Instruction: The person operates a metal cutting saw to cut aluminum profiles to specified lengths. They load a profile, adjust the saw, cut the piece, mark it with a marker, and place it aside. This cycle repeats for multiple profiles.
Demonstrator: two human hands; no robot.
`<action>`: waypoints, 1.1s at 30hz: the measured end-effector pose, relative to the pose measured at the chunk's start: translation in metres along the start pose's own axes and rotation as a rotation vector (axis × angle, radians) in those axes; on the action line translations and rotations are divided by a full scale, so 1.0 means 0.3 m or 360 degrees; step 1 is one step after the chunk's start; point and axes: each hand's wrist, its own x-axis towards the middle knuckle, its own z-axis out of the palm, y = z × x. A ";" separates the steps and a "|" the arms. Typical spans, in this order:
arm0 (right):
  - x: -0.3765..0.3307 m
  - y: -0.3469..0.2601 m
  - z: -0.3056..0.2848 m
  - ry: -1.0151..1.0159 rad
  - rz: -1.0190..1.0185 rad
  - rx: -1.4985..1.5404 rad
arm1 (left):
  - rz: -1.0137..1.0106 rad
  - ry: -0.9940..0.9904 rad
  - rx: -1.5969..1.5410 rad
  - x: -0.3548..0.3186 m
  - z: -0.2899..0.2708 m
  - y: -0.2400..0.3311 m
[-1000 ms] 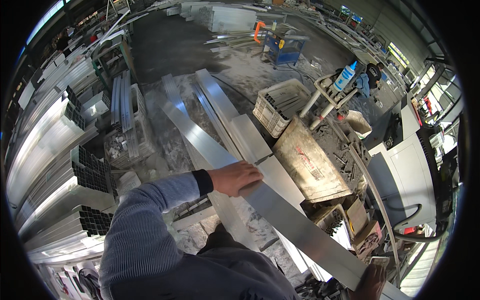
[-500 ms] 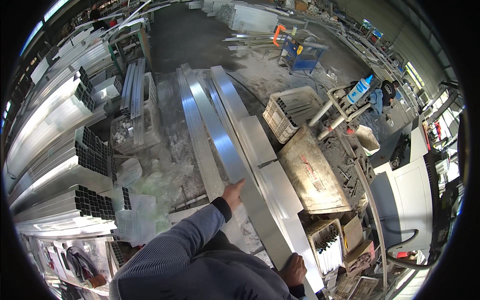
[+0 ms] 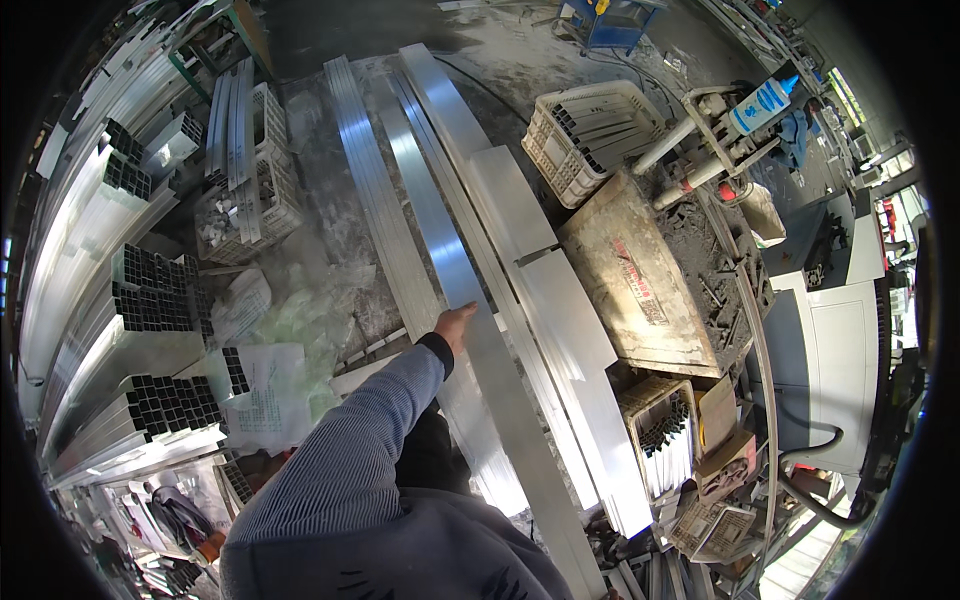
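My left hand (image 3: pixel 455 323) reaches forward from a grey ribbed sleeve and grips the left edge of a long flat aluminium profile (image 3: pixel 440 250). The profile runs from the far floor toward me and passes under my arm to the lower right. It lies on other long silver profiles (image 3: pixel 365 190) and next to wide white profiles (image 3: pixel 560 330) on its right. My right hand is out of sight.
Stacks of square aluminium tubes (image 3: pixel 150 300) fill the left side. A white plastic crate (image 3: pixel 590 130) holding tube pieces stands at the back. A brown board (image 3: pixel 640 280), a box of short profiles (image 3: pixel 665 440) and a white machine (image 3: pixel 840 330) are on the right.
My left arm has stretched further out along the profile. My right hand, which held the profile's near end at the lower right, has left the picture. The view has tilted downward.
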 end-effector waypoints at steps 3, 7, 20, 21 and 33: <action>-0.006 0.001 0.048 0.0091 -0.0132 -0.0262 | 0.0011 0.0044 -0.0023 0.124 -0.036 0.034; 0.093 -0.081 0.160 -0.0003 -0.0135 -0.0395 | -0.0030 -0.0010 -0.0078 0.250 -0.060 0.036; 0.640 -0.532 0.328 -0.0246 0.0108 0.0090 | -0.0063 0.0000 0.0115 0.525 -0.025 -0.004; 0.669 -0.541 0.341 -0.0239 0.0100 0.0090 | -0.0054 0.0004 0.0138 0.545 -0.024 -0.001; 0.925 -0.444 0.550 -0.0194 0.0102 0.0107 | -0.0170 -0.0044 0.0627 0.586 0.024 -0.084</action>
